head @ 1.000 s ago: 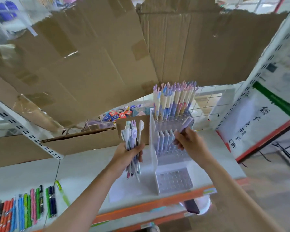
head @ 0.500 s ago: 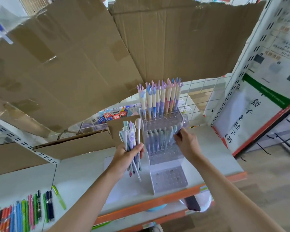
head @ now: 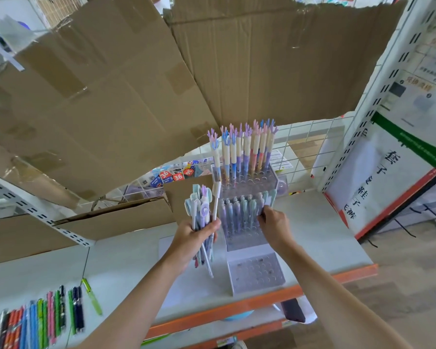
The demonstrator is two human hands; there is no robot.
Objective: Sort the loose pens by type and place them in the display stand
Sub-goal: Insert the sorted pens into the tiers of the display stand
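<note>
A clear stepped display stand (head: 256, 273) sits on the white shelf. Its top tier holds tall pastel pens with forked tops (head: 242, 149); its middle tier holds shorter pastel pens (head: 239, 212); the bottom tier's holes show bare. My left hand (head: 199, 234) grips a bunch of pastel pens (head: 203, 215) upright, just left of the stand. My right hand (head: 273, 221) pinches a pen (head: 268, 201) at the right end of the middle tier, its lower part in the stand.
A row of coloured pens (head: 35, 321) lies at the shelf's left front, a green one (head: 92, 295) apart. Cardboard sheets (head: 136, 96) lean behind. A wire grid (head: 310, 149) and a paper sign (head: 378, 177) stand right. The orange shelf edge (head: 262, 298) runs in front.
My right hand has brought its pen down from the top tier's side into the right end of the middle tier. The left hand has kept its bunch beside the stand.
</note>
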